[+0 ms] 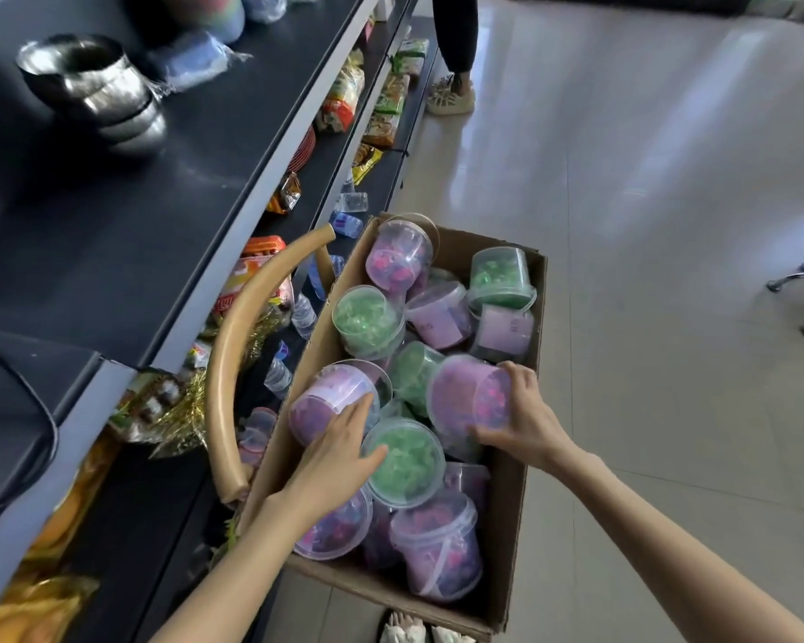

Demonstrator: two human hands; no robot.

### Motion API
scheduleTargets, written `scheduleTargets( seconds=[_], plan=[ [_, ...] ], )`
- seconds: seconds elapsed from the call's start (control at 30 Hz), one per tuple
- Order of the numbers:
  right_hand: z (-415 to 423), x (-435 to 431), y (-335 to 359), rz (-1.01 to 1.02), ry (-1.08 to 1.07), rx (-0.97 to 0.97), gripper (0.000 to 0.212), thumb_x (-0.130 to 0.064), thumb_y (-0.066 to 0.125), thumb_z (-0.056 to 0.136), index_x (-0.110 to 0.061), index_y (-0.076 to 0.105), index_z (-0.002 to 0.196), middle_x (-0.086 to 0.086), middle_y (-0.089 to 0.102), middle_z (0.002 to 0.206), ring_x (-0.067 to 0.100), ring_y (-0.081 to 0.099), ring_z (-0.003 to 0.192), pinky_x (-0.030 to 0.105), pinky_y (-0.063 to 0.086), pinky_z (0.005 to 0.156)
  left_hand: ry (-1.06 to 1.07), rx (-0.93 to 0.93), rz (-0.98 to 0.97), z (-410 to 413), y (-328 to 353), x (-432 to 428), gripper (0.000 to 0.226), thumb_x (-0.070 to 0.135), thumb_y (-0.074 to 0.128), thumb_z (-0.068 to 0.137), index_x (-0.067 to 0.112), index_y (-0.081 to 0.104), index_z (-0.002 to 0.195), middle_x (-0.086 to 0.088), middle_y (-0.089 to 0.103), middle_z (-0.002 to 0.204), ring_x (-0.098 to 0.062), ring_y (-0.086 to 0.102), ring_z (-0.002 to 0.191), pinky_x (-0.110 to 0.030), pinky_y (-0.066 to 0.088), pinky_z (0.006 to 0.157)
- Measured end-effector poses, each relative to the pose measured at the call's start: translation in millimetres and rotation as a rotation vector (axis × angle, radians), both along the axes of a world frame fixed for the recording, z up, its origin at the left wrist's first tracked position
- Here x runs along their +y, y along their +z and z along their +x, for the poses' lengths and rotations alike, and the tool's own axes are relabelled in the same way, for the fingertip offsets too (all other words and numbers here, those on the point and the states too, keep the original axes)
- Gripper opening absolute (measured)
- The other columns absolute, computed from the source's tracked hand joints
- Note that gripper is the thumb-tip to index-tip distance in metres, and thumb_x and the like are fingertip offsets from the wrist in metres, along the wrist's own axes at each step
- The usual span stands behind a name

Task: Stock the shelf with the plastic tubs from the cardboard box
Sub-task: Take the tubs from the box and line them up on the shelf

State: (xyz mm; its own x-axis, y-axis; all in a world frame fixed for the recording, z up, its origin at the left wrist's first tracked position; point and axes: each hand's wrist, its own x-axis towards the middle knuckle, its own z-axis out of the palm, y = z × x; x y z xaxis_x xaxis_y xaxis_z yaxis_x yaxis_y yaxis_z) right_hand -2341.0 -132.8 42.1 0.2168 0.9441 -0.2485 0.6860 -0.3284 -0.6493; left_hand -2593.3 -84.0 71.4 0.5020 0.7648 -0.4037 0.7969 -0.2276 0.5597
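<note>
Head view: A cardboard box [511, 540] sits on the floor [646, 225], from the middle down to 6 o'clock. It is full of see-through plastic tubs [367, 320] with lids. Some hold green bits and some hold pink and purple bits. Many lie tipped over on each other.

The left hand [340, 450] comes in from 7 o'clock. Its fingers are almost straight and lie flat on the left purple tub [330, 396], which has a white label. Its thumb rests on the lid of a green tub [407, 466] just beside it. The hand grips nothing.

The right hand [521, 420] comes in from 5 o'clock. It is curled round the right purple tub [469, 396], fingers on top and thumb below. This tub is tipped on its side, with its lid facing 9 o'clock.

The dark shelf [159, 201] runs from 8 o'clock up to 12 o'clock, touching the box. A stack of steel bowls [98, 90] stands on top at 10 o'clock. Lower down are snack packets [344, 95] and small water bottles [302, 313]. A tan basket handle [233, 355] curves just beside the box at 9 o'clock. At 12 o'clock another person's shoe [453, 92] stands on the floor.
</note>
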Motion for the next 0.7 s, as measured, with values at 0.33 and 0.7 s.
scheduleTargets(
  seconds=[0.33,0.7],
  plan=[
    [-49.0,-3.4,62.5,-0.128,-0.457,1.382,0.037,-0.045,0.054,0.083,-0.02,0.054,0.11,0.012,0.07,0.098,0.023,0.066,0.088,0.035,0.053,0.083,0.063,-0.382,0.151,35.8,24.4,-1.2,0.116,0.053,0.07,0.07,0.04,-0.026,0.134,0.011,-0.01,0.153,0.0,-0.005,0.138,-0.025,0.012,0.111],
    [-112.3,-15.1,35.0,-0.139,-0.55,1.384,0.062,-0.038,0.074,0.058,-0.017,0.037,0.103,0.002,0.052,0.087,0.014,0.058,0.065,0.029,0.054,0.066,0.125,-0.129,0.471,7.0,28.9,-17.0,0.109,0.068,0.063,0.062,0.01,0.014,0.141,-0.015,0.036,0.139,-0.024,0.031,0.128,-0.037,0.031,0.1]
  ],
)
